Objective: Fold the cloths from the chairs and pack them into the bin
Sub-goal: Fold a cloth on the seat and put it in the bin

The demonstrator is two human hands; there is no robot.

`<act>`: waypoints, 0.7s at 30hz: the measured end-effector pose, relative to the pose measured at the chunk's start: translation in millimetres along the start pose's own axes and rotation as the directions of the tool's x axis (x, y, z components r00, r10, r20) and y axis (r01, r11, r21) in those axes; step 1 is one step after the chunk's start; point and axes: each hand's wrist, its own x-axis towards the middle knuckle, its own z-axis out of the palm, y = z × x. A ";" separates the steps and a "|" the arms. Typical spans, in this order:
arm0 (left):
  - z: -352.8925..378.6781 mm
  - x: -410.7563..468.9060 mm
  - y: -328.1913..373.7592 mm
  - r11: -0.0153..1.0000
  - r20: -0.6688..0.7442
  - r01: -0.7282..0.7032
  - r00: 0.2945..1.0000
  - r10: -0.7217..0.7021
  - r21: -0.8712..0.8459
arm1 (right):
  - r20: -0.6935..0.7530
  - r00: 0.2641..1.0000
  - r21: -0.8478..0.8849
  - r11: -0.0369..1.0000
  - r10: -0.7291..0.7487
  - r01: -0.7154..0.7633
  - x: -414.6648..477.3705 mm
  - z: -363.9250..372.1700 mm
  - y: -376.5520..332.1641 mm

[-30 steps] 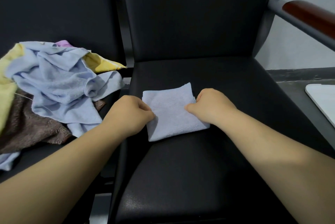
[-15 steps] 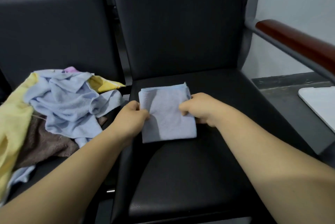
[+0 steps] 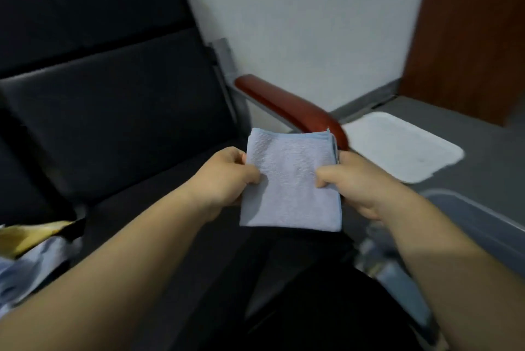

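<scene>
1. Head view: a folded blue cloth [image 3: 289, 180] is in mid-air at the centre of the frame, above the black chair seat [image 3: 159, 208] and touching no surface. It is a neat square with its layered edges showing along the top and right sides.
2. The left hand [image 3: 224, 177] grips the cloth's left edge at 9 o'clock. The thumb lies on the facing side and the fingers are curled behind.
3. The right hand [image 3: 358, 180] grips the right edge at 3 o'clock in the same way, thumb in front and fingers tucked behind the fabric.
4. Both forearms reach in from the bottom corners of the frame.
5. At 12 o'clock from the cloth, a red-brown armrest [image 3: 284, 106] runs behind its top edge.
6. At 2 o'clock, a white tray [image 3: 397, 148] lies flat on the grey floor.
7. At 4 o'clock, the pale rim of the bin [image 3: 468, 205] shows beyond the right forearm; its contents are too blurred to tell.
8. At 8 o'clock, near the frame's left edge, a loose pile [image 3: 37, 262] of yellow and blue cloths lies on the neighbouring seat.
9. At 1 o'clock, far off, a brown panel [image 3: 468, 38] stands against the white wall.
</scene>
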 end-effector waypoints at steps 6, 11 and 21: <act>150.2 23.2 34.3 0.905 0.359 -0.287 0.918 0.167 0.314 | -0.255 0.939 0.129 0.971 0.230 -0.203 -52.0 -117.6 102.4; 254.4 41.7 21.3 0.868 0.525 -0.302 0.849 0.057 0.395 | -0.312 0.846 0.235 0.898 0.433 -0.373 -93.9 -168.6 178.3; 422.5 16.8 -27.3 0.797 0.775 -0.358 0.598 -0.205 0.487 | -0.408 0.532 0.306 0.660 0.742 -0.686 -192.1 -224.7 272.6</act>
